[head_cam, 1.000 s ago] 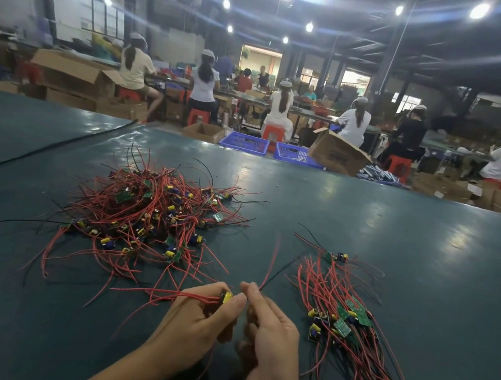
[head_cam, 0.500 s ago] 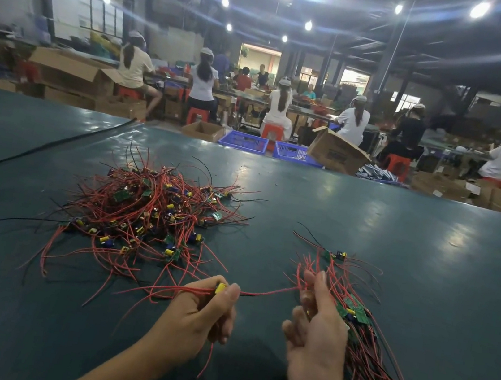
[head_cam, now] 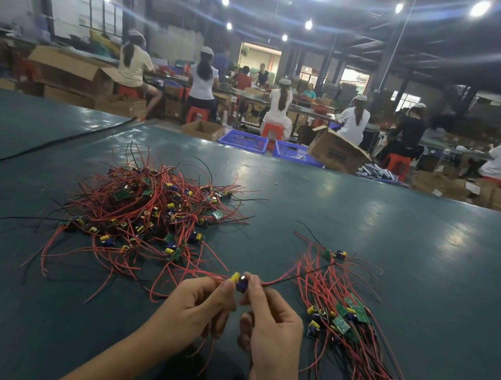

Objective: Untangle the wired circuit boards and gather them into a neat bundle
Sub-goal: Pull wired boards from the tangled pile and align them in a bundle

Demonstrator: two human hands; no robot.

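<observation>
Two bare hands meet over a dark teal work table (head_cam: 429, 249). The left hand (head_cam: 199, 306) and right hand (head_cam: 271, 323) pinch a small circuit board with yellow and purple parts (head_cam: 239, 281) between their fingertips, with red wires trailing off both sides. A tangled heap of red-wired boards (head_cam: 148, 213) lies to the left. A straighter bundle of wired boards (head_cam: 348, 328) lies just to the right. Beyond the table sit workers in white caps (head_cam: 203, 85), brown cardboard boxes (head_cam: 336, 150) and blue plastic crates (head_cam: 243, 140).

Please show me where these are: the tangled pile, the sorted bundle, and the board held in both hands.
tangled pile (head_cam: 148, 210), head view, middle of the red wire heap.
sorted bundle (head_cam: 341, 323), head view, one of its green boards.
held board (head_cam: 236, 277), head view, its yellow part.
</observation>
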